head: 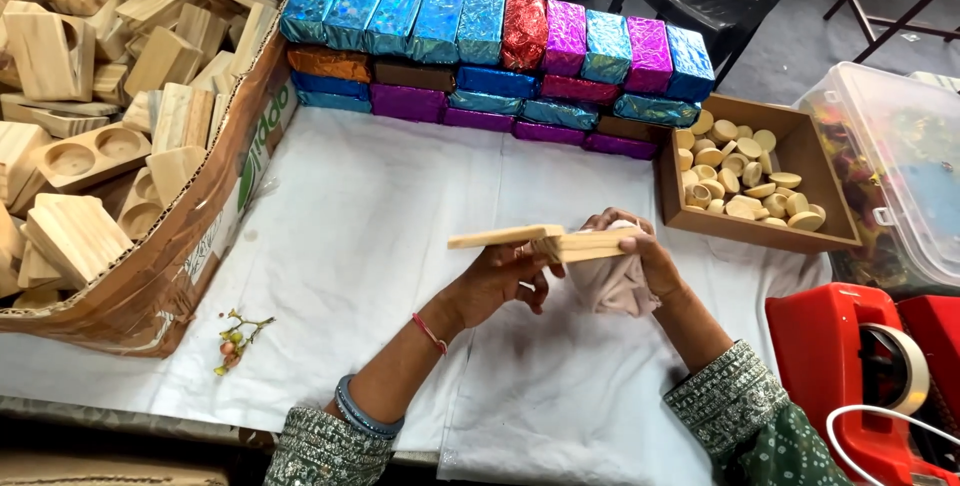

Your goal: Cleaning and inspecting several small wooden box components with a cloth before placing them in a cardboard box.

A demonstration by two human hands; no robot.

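My left hand [500, 281] grips a flat pale wooden block [540, 240] from below and holds it edge-on above the white cloth. My right hand [640, 251] holds a bunched pinkish cloth [615, 286] against the block's right end. The block hides part of my right fingers. Both hands hover over the middle of the table [380, 246].
A big cardboard box [180, 256] of wooden holders sits at left. Foil-wrapped blocks [500, 56] are stacked like a wall at the back. A wooden tray [830, 186] of round wooden cups stands at right, beside a clear plastic bin [900, 166] and a red tape dispenser [850, 366]. A small berry sprig [235, 341] lies near the front left.
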